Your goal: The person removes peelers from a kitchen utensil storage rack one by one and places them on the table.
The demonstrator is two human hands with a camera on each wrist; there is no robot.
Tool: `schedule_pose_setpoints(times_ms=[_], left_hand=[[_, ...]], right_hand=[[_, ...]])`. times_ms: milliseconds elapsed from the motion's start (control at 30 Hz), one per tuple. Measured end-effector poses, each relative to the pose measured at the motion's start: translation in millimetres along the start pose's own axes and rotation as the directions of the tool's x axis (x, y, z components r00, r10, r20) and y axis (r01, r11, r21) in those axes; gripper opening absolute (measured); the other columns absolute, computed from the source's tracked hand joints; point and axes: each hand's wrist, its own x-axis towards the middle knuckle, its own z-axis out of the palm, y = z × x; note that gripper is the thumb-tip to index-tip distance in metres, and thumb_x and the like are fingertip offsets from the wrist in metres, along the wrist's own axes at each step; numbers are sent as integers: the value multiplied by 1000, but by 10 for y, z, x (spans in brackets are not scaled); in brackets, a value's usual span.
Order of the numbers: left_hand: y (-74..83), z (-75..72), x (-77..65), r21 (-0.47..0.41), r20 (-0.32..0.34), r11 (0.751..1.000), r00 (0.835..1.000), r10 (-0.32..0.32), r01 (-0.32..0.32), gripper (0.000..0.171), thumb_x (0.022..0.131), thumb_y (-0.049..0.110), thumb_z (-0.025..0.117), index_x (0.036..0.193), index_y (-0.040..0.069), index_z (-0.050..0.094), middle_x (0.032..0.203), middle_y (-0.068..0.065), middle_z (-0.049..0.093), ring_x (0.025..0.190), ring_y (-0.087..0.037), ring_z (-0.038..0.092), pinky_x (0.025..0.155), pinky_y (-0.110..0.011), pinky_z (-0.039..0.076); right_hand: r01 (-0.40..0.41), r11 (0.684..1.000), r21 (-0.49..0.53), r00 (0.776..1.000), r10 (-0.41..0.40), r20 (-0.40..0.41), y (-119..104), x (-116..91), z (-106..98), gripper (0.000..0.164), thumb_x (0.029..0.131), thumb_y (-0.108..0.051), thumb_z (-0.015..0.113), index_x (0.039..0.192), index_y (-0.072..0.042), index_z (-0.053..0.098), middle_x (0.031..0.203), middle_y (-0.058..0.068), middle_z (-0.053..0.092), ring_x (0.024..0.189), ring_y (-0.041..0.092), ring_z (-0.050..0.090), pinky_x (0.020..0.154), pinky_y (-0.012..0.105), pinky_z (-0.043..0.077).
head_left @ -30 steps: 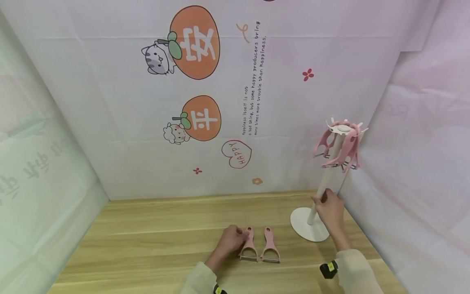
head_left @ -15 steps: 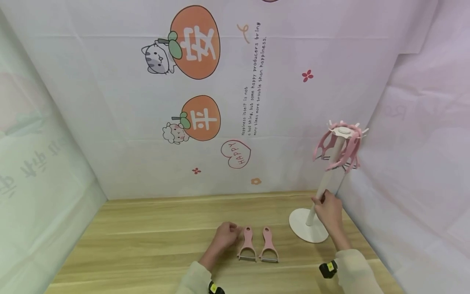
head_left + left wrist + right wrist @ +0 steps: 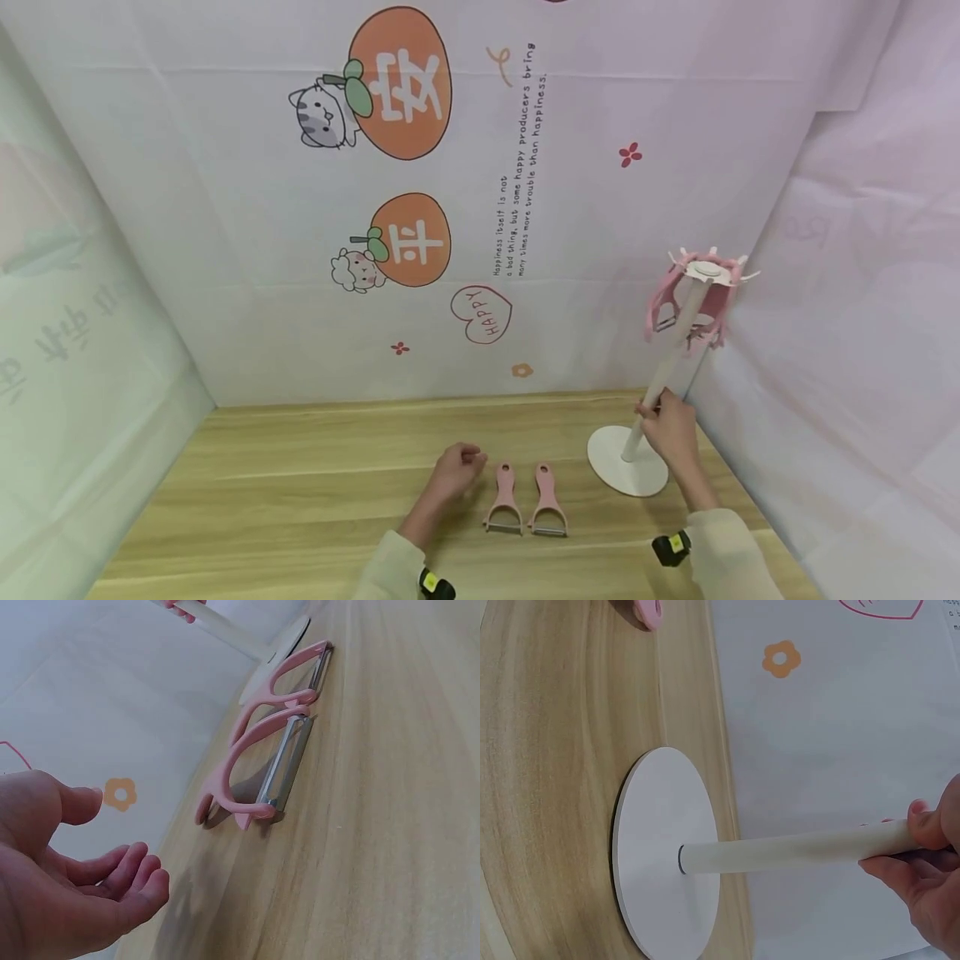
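Observation:
Two pink peelers lie side by side on the wooden table, the left peeler [image 3: 504, 498] and the right peeler [image 3: 548, 500], with their blades toward the person. Just left of them my left hand [image 3: 454, 475] hovers with loosely curled fingers and nothing in it; the left wrist view shows a gap between its fingertips and the nearer peeler [image 3: 225, 776]. My right hand [image 3: 671, 429] grips the pole of a white stand [image 3: 628, 462] with a round base. Several pink peelers [image 3: 718, 304] hang from the hooks at the stand's top.
A printed white cloth wall [image 3: 300, 333] rises behind the table [image 3: 315, 467]. Further cloth walls stand at the left [image 3: 82, 333] and at the right [image 3: 840, 375], the right one close to the stand.
My left hand has let go of the left peeler and moved away to the left. The stand's top has turned, shifting the hanging peelers around, while my right hand stays on the pole.

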Motion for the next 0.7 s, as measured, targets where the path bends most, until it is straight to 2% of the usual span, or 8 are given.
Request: schedule_pose_setpoints(times_ms=[200,400,533,700], left_hand=[[19,-32,-3,-22,2,1000,1000,14,-14,39,99,18,60,126,-10,56,120,-26,64,113,-39,62,91,-45,57],[64,29,-1,-16,-22,998,998,54,-54,33,97,15,61,121,-8,60,110,-19,67,104,-32,65,87,-42,57],[138,60,49,-35,-2,997,998,67,-67,30,98,14,60,119,-7,60,106,-16,67,98,-25,64,85,-38,57],[284,90,134,-52,23,994,995,101,-100,32,98,16,61,120,-7,60,108,-17,67,99,-25,65,86,-37,57]], right_hand=[[8,1000,27,999,-9,38,2,25,4,14,87,1,69,95,10,62,89,30,70,86,48,70,73,55,58],[13,999,30,997,-15,69,62,14,-34,12,87,1,68,94,8,63,89,27,71,86,44,71,73,53,59],[12,999,38,995,-16,103,85,23,-67,9,88,2,65,95,7,63,93,25,73,90,44,71,78,54,58],[14,999,47,991,-20,136,69,66,-80,11,90,0,63,99,7,64,96,25,73,95,44,70,83,55,57]])
